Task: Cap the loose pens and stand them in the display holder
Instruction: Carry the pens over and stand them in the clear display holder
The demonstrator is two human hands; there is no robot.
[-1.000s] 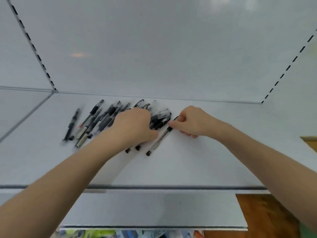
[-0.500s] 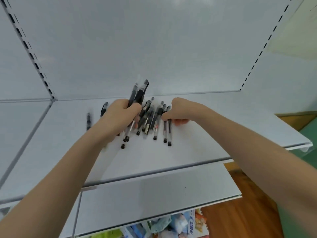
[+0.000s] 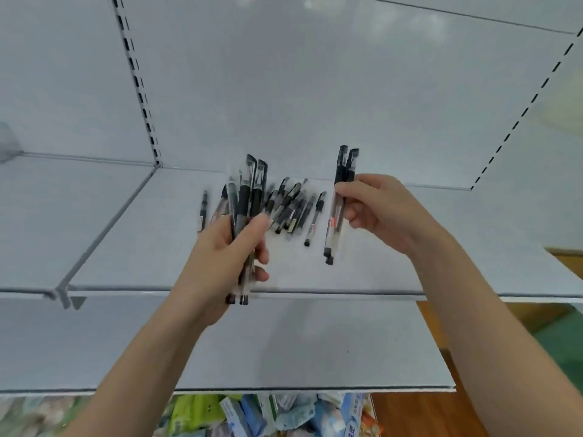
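White shop shelving fills the view, with coloured packets (image 3: pixel 252 414) nearest, under the lowest board. Over the front edge of the upper shelf (image 3: pixel 394 275), the left hand (image 3: pixel 220 263) clasps a bundle of pens (image 3: pixel 249 197), upright and seemingly capped. Further in, the right hand (image 3: pixel 375 209) pinches two pens (image 3: pixel 339 197), caps up. Toward the back edge, the loose pens (image 3: pixel 293 206) lie heaped. No display holder shows. Gathering looks partly done, and none stand yet.
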